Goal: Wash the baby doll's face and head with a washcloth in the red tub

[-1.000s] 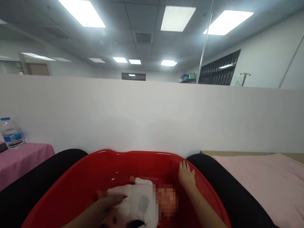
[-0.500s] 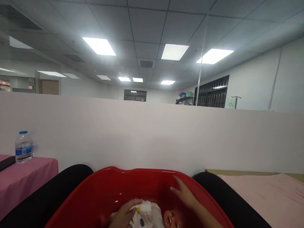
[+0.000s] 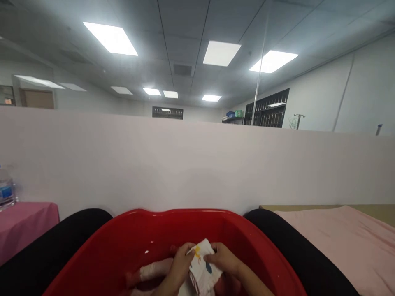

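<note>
Inside a red tub between the person's legs, both hands hold a white cloth with yellow and dark blue prints. My left hand pinches its left edge. On the right edge, my right hand grips the cloth with thumb in front. A baby doll lies under the hands; its limb with a pale sleeve shows at the left. The doll's head is mostly hidden behind the cloth and my right hand.
A white partition stands behind the tub. At the left, a water bottle sits on a pink-covered table. A pink sheet lies over a surface at the right. Black-clad legs flank the tub.
My right hand, open over the tub before, has come down and left onto the cloth. The cloth is now raised between both hands and covers the doll's face. The view has shifted right.
</note>
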A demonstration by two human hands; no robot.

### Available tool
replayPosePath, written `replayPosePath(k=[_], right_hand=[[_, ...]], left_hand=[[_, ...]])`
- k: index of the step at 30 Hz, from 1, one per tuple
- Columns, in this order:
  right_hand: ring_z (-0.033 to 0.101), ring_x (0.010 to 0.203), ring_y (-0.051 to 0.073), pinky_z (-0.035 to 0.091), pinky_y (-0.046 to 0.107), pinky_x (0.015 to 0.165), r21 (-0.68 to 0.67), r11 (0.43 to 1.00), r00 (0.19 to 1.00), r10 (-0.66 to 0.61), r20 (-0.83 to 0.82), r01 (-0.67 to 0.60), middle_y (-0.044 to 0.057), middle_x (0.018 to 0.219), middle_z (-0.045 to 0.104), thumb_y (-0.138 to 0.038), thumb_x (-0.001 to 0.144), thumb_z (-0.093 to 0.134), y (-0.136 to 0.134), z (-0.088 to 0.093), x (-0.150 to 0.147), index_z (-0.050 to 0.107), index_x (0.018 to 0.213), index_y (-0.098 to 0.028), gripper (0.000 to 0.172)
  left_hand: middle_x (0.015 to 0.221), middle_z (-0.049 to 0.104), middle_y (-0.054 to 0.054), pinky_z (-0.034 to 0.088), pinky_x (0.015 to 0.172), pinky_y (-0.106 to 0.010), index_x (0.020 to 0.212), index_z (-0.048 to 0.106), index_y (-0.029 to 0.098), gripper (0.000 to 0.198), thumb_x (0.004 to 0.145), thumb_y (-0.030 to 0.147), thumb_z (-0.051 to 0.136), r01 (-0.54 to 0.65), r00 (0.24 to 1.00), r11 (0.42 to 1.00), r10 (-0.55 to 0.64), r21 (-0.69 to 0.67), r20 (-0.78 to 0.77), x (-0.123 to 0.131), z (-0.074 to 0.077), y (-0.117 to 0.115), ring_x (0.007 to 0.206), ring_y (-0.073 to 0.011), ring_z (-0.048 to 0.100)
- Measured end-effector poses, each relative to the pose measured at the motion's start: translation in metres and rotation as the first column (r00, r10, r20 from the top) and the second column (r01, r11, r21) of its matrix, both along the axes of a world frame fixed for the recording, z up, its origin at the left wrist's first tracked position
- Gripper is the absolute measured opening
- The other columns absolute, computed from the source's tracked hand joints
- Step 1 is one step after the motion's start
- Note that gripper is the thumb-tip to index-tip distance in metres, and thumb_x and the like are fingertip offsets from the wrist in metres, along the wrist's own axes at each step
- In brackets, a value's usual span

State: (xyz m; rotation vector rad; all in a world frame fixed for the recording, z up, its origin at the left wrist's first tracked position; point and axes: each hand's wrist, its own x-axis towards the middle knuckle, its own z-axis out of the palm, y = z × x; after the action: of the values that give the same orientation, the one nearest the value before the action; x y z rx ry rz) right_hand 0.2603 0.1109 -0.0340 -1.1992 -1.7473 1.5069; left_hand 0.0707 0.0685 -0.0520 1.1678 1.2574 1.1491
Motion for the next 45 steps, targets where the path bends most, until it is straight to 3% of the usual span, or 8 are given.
replayPosePath(k=[4, 8, 11, 16, 23, 31, 38, 45], right_hand=[[0.067, 0.076, 0.019, 0.049, 0.028, 0.07, 0.139, 0.983, 0.983, -0.14, 0.121, 0.123, 0.006, 0.086, 0.075, -0.02, 0.072, 0.063, 0.001, 0.014, 0.001, 0.07, 0.089, -0.014, 0.019], [0.069, 0.091, 0.022, 0.048, 0.028, 0.078, 0.337, 0.897, 0.867, -0.391, 0.308, 0.285, 0.009, 0.097, 0.076, -0.022, 0.085, 0.058, 0.009, 0.026, 0.012, 0.066, 0.093, -0.017, 0.012], [0.07, 0.097, 0.022, 0.048, 0.029, 0.081, 0.386, 0.859, 0.81, -0.473, 0.345, 0.337, 0.01, 0.101, 0.076, -0.03, 0.094, 0.054, 0.011, 0.027, 0.021, 0.063, 0.098, -0.019, 0.016], [0.069, 0.097, 0.022, 0.046, 0.029, 0.082, 0.387, 0.854, 0.794, -0.488, 0.362, 0.349, 0.011, 0.103, 0.075, -0.037, 0.1, 0.05, 0.008, 0.026, 0.021, 0.061, 0.102, -0.019, 0.021], [0.07, 0.098, 0.022, 0.044, 0.028, 0.08, 0.387, 0.876, 0.785, -0.448, 0.427, 0.289, 0.011, 0.107, 0.076, -0.03, 0.102, 0.048, 0.009, 0.029, 0.019, 0.066, 0.102, -0.017, 0.022], [0.071, 0.1, 0.021, 0.047, 0.027, 0.085, 0.344, 0.902, 0.823, -0.393, 0.409, 0.26, 0.011, 0.105, 0.077, -0.025, 0.099, 0.051, 0.01, 0.018, 0.018, 0.07, 0.102, -0.017, 0.021], [0.07, 0.104, 0.022, 0.046, 0.028, 0.087, 0.352, 0.909, 0.819, -0.372, 0.438, 0.225, 0.011, 0.109, 0.077, -0.024, 0.098, 0.052, 0.011, 0.017, 0.019, 0.07, 0.106, -0.018, 0.021], [0.069, 0.099, 0.02, 0.045, 0.027, 0.081, 0.342, 0.921, 0.841, -0.33, 0.428, 0.186, 0.008, 0.107, 0.077, -0.024, 0.098, 0.051, 0.011, 0.015, 0.02, 0.068, 0.099, -0.019, 0.018]], left_hand=[[0.123, 0.072, -0.007, 0.052, 0.102, -0.033, 0.126, 0.063, 0.025, 0.042, 0.096, 0.041, 0.039, 0.094, 0.925, 0.988, -0.042, 0.12, -0.378, 0.005, -0.003, -0.011, 0.119, -0.023, 0.068], [0.165, 0.042, -0.012, 0.034, 0.123, -0.044, 0.16, 0.039, 0.021, 0.084, 0.085, 0.053, 0.061, 0.318, 0.509, 0.948, -0.153, 0.02, -0.847, 0.009, -0.026, -0.027, 0.154, -0.0318, 0.037], [0.174, 0.017, -0.016, 0.016, 0.124, -0.071, 0.166, 0.025, 0.021, 0.12, 0.069, 0.075, 0.071, 0.486, 0.247, 0.864, -0.283, -0.135, -0.927, 0.007, -0.052, -0.036, 0.16, -0.0439, 0.013], [0.176, 0.008, -0.015, 0.001, 0.115, -0.085, 0.167, 0.017, 0.029, 0.126, 0.065, 0.076, 0.074, 0.577, 0.035, 0.78, -0.319, -0.242, -0.947, -0.002, -0.079, -0.038, 0.16, -0.046, 0.001], [0.175, 0.004, -0.019, 0.003, 0.108, -0.091, 0.167, 0.014, 0.029, 0.127, 0.065, 0.066, 0.081, 0.578, -0.077, 0.769, -0.281, -0.272, -0.957, 0.007, -0.086, -0.042, 0.159, -0.0507, -0.002], [0.175, 0.0, -0.017, 0.006, 0.11, -0.09, 0.167, 0.012, 0.031, 0.121, 0.069, 0.041, 0.081, 0.54, -0.106, 0.796, -0.259, -0.274, -0.96, 0.015, -0.096, -0.047, 0.159, -0.0505, -0.004], [0.176, 0.011, -0.003, 0.004, 0.114, -0.087, 0.163, 0.029, 0.041, 0.103, 0.073, 0.013, 0.071, 0.419, -0.193, 0.897, -0.068, -0.145, -0.979, 0.033, -0.098, -0.063, 0.16, -0.0471, -0.004], [0.175, 0.019, -0.005, 0.008, 0.117, -0.085, 0.16, 0.036, 0.045, 0.073, 0.094, 0.034, 0.064, 0.643, -0.079, 0.76, -0.063, -0.099, -0.995, 0.018, -0.097, -0.056, 0.16, -0.046, 0.008]])
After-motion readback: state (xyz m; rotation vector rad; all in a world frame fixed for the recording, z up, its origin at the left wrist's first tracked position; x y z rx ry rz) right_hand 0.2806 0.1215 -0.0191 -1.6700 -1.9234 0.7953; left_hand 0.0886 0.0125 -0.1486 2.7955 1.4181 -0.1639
